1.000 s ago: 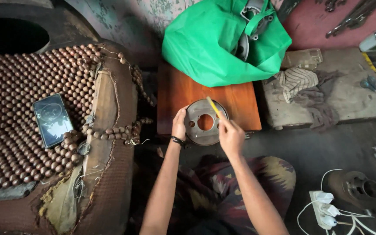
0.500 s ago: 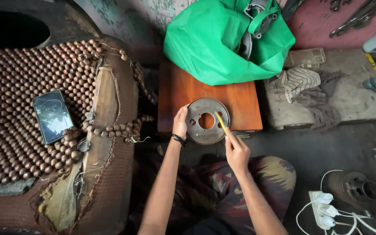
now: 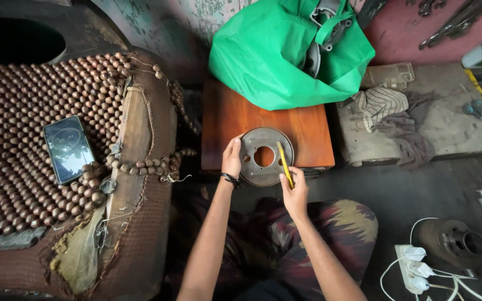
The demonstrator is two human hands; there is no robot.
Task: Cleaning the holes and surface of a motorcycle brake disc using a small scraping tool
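Note:
A round grey metal disc (image 3: 258, 143) with a centre hole lies at the front edge of a small reddish wooden stool (image 3: 302, 131). My left hand (image 3: 231, 158) grips the disc's left rim, a black band on the wrist. My right hand (image 3: 295, 192) pinches a thin yellow tool (image 3: 284, 162) whose tip rests on the right side of the disc. Both forearms reach up from my lap, which is covered by patterned cloth.
A green bag (image 3: 274, 56) holding metal parts sits at the stool's back. A beaded seat cover (image 3: 23, 161) with a phone (image 3: 68, 148) lies left. Rags (image 3: 383, 111) lie on a grey slab to the right; a white power strip (image 3: 414, 267) and a dark metal part (image 3: 453, 242) lie bottom right.
My right hand has drawn back toward me from the disc's top to its lower right, the yellow tool sliding down the right side. The left hand stays on the rim.

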